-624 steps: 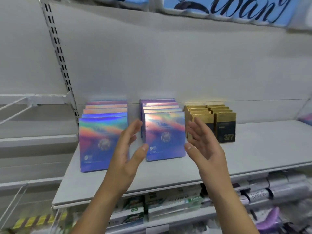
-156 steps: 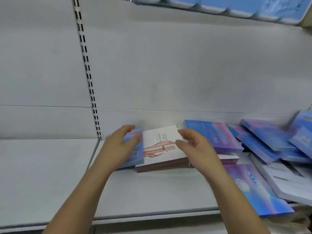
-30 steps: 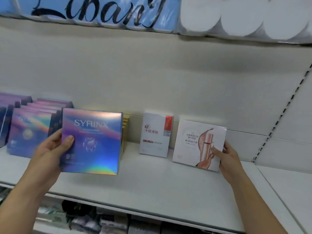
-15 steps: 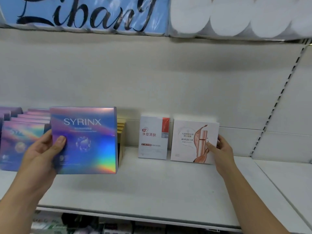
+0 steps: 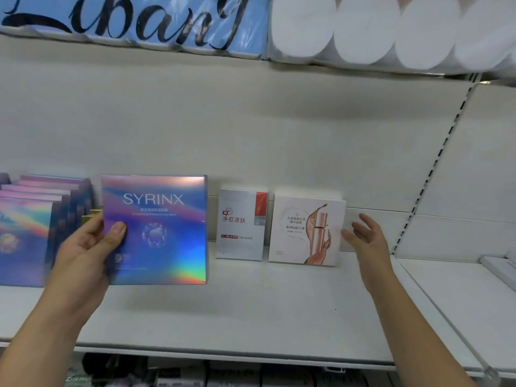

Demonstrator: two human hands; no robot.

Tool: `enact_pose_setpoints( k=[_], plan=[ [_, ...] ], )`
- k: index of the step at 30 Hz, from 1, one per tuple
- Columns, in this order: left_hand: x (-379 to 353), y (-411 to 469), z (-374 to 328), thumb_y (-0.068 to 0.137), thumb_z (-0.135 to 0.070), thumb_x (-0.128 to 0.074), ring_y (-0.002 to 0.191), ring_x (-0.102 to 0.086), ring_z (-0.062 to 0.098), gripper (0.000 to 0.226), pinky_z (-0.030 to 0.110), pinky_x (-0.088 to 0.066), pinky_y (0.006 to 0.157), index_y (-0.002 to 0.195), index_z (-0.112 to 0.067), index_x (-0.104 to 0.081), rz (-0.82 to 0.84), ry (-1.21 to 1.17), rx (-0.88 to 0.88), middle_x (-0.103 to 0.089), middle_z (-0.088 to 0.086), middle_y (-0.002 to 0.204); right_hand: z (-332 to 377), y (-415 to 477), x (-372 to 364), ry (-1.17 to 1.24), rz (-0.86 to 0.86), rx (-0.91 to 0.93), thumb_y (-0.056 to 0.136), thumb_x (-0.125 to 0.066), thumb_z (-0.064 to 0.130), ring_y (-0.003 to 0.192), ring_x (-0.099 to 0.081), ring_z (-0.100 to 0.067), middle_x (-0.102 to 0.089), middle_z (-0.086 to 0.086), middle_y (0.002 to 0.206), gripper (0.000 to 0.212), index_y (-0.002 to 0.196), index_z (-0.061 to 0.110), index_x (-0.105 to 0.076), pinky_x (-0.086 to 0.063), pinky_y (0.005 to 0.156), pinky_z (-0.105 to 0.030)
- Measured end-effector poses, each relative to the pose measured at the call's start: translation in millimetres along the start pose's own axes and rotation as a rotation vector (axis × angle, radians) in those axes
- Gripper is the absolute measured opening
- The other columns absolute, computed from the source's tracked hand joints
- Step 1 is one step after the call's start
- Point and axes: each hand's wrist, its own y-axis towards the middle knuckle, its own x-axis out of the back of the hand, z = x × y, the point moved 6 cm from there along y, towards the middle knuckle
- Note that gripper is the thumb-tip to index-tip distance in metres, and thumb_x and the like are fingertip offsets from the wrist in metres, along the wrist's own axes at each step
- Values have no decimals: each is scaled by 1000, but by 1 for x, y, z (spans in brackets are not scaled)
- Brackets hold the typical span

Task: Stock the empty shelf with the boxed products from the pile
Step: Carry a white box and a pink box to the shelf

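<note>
My left hand (image 5: 86, 252) grips a holographic blue-purple SYRINX box (image 5: 159, 233) by its left edge, upright, just above the white shelf (image 5: 237, 311). A white MARUBI box (image 5: 305, 230) with a pink bottle picture stands upright against the back wall. My right hand (image 5: 365, 236) hovers open just right of it, fingers spread, not touching. A white box with a red corner (image 5: 241, 224) stands between the two. A row of holographic boxes (image 5: 30, 219) fills the shelf's left end.
Gold box tops (image 5: 93, 215) peek out behind the SYRINX box. Above hang a blue lettered pack (image 5: 134, 23) and white rolls (image 5: 391, 32). A slotted upright (image 5: 435, 160) divides off the right shelf bay, where a flat white box (image 5: 499, 269) lies. Products fill the lower shelf (image 5: 195, 375).
My right hand has let go of the MARUBI box, which now stands on its own against the wall. The SYRINX box stays in my left hand.
</note>
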Motion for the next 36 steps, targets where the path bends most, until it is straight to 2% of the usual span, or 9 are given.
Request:
enact_pose_setpoints(
  k=[5, 10, 14, 21, 25, 27, 30, 33, 36],
  plan=[
    [-45, -12, 15, 88, -22, -60, 97, -74, 12, 34, 35, -60, 79, 122, -24, -67, 135, -58, 76, -76, -2, 110, 28, -32, 19, 7, -5, 41, 93, -69, 13, 131, -52, -14, -58, 2, 138, 56, 143, 29, -50, -37, 84, -18],
    [-86, -28, 31, 90, -18, -60, 93, -75, 11, 37, 30, -62, 74, 126, -22, -64, 183, -108, 125, -76, -1, 106, 31, -52, 49, 4, -22, 11, 94, -69, 13, 129, -53, -13, -60, 2, 136, 52, 141, 29, -52, -37, 79, -17],
    [-118, -40, 37, 96, -11, -56, 88, -75, 9, 27, 28, -63, 69, 118, -23, -66, 180, -107, 140, -78, -3, 100, 28, -51, 76, 10, -12, 0, 93, -69, 14, 127, -55, -11, -61, 2, 135, 50, 138, 29, -55, -38, 79, -17],
    [-204, -68, 56, 79, -27, -69, 90, -76, 12, 37, 28, -63, 69, 115, -24, -68, 195, -58, 113, -78, 0, 103, 16, -27, 132, 34, 79, -27, 93, -69, 15, 119, -61, -5, -65, 3, 131, 44, 133, 30, -60, -42, 88, -19],
    [-271, -97, 85, 87, -20, -64, 89, -75, 15, 29, 29, -63, 70, 116, -20, -68, 169, -46, 98, -78, 3, 104, 13, -4, 172, 29, 185, -38, 95, -67, 14, 115, -61, -1, -66, 5, 127, 41, 133, 28, -60, -42, 83, -15],
    [-304, -110, 98, 93, -14, -61, 87, -76, 16, 24, 30, -63, 68, 116, -18, -68, 150, -31, 100, -78, 5, 104, 12, 7, 191, 17, 222, -47, 95, -67, 16, 113, -62, 0, -68, 7, 125, 40, 132, 30, -61, -43, 88, -16],
    [-343, -122, 112, 97, -10, -61, 87, -76, 19, 24, 31, -62, 65, 118, -17, -67, 146, 11, 117, -78, 7, 103, 11, 23, 210, 24, 251, -69, 95, -68, 20, 114, -66, -9, -71, 4, 123, 36, 129, 29, -64, -47, 106, -34],
    [-371, -130, 122, 98, -12, -61, 94, -75, 24, 27, 34, -62, 69, 125, -16, -65, 148, 22, 131, -77, 11, 109, 13, 30, 210, 119, 318, -107, 97, -65, 19, 112, -70, -19, -72, -6, 121, 32, 129, 22, -64, -53, 103, -41],
    [-397, -130, 127, 99, -10, -60, 97, -74, 24, 28, 37, -62, 78, 124, -19, -65, 182, 22, 121, -76, 9, 111, 15, 27, 198, 99, 400, -94, 94, -70, 19, 107, -72, -18, -72, -4, 120, 39, 132, 23, -62, -59, 93, -37]
  ],
)
